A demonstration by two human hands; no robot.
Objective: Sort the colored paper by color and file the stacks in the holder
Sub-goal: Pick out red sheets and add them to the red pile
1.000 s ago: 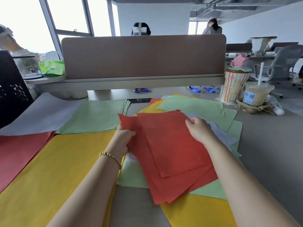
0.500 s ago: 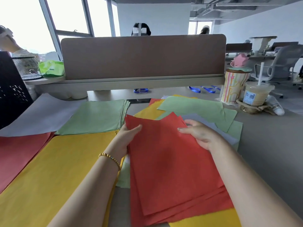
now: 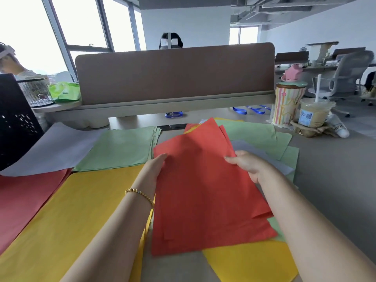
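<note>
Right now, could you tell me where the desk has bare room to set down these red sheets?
Bare desk lies right of the mixed pile's green sheets, in front of the drink cup. The left side is crowded: yellow stack, green stack, red stack.

Red sheets (image 3: 203, 190), yellow stack (image 3: 71, 216), green stack (image 3: 122, 148), striped star-patterned cup (image 3: 286, 105).

Both my forearms are bare, no sleeves showing anywhere up to the frame edge. My left hand (image 3: 157, 166) has no rings or watch that I can see; on the wrist just near of it there's a thin bracelet (image 3: 140, 194), small gold-coloured beads w/ one or two darker ones mixed in. My right hand (image 3: 247, 165): no jewellery, nothing on the wrist. Nails short, look unpainted, tho the detail's too soft to be sure.
</note>
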